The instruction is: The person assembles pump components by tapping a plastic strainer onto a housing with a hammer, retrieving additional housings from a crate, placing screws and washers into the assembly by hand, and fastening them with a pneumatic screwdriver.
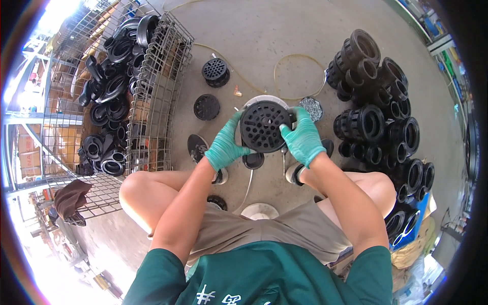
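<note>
Between my two gloved hands is a round black drain grate (265, 126) with many slots and holes, its face turned up. My left hand (227, 144), in a green glove, is closed on its left edge, the thumb along the near rim. On the right edge my right hand (305, 138) is closed too, thumb lying on the top face. Behind the grate shows the pale rim of a round white object (265, 98), mostly hidden. Just below the grate is a small black cup-like part (253, 161). The fingers under the grate are hidden.
A wire cage (155, 96) of black fittings stands at the left. Black pipe fittings (360, 124) are stacked at the right. On the floor are a grated black part (215, 71), a black disc (206, 107), a tub of small metal pieces (310, 109) and a yellowish hose (277, 76).
</note>
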Demonstrator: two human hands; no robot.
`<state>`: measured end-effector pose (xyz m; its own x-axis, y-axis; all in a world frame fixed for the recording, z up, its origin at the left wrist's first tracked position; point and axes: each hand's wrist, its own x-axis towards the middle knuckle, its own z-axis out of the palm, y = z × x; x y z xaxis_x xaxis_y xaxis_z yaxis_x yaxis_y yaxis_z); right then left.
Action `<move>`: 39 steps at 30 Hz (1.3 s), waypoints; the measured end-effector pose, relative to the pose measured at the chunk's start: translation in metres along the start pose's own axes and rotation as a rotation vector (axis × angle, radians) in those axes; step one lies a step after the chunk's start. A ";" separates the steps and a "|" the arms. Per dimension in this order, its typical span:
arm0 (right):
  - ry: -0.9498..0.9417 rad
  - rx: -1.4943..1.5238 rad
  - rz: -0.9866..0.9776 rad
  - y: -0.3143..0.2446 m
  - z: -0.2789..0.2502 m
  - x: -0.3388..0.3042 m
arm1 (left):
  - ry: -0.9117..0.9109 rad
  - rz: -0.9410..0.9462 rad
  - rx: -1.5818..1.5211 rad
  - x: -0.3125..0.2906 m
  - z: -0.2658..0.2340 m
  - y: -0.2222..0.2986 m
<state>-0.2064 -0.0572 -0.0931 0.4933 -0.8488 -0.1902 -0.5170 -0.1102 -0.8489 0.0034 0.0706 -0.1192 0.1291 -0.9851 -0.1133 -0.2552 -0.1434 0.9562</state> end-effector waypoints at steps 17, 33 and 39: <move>-0.096 0.289 0.369 0.049 -0.004 0.004 | 0.089 -0.237 -0.299 0.018 0.036 0.028; -0.202 0.109 0.291 0.039 0.008 0.000 | -0.008 -0.221 -0.111 0.006 0.025 0.007; -0.185 0.132 0.249 0.074 0.017 0.007 | 0.000 -0.148 -0.089 0.006 0.024 -0.012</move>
<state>-0.2294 -0.0624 -0.1652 0.4880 -0.7319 -0.4757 -0.5484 0.1669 -0.8194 -0.0158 0.0644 -0.1379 0.1593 -0.9539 -0.2544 -0.1473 -0.2778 0.9493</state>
